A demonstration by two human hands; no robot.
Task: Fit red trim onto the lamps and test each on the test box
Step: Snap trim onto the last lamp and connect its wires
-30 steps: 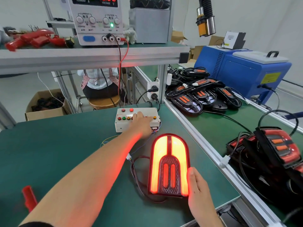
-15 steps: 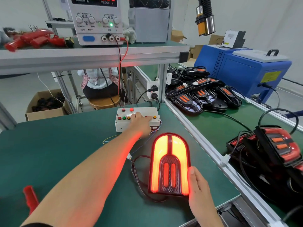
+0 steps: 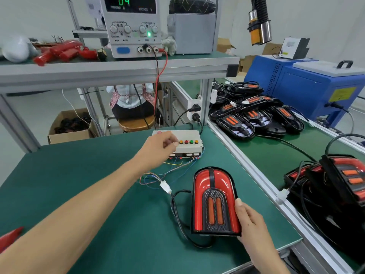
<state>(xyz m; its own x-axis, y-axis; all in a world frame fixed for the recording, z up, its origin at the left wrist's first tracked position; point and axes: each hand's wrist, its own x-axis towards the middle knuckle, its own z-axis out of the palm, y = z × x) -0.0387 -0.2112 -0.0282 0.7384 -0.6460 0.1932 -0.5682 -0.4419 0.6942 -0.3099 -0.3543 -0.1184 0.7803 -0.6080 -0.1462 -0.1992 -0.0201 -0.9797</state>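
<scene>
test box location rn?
Head view: the test box sits mid-frame at the green mat's far edge, under the shelf holding the power supply, left hand on its buttons.

Green bench mat carries test box, lamp, wired connector.

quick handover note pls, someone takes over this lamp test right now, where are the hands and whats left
Left hand: fingers curled at the test box buttons, on its left part; whether it presses one cannot be told.
Right hand: holds the lamp by its right edge, flat on the mat.
Lamp: red trim fitted, wired to the box through the white plug, unlit now.
Left: finish this lamp's test, then trim and test the black lamps piled on the right bench. More red lamps lie nearer on it.
</scene>
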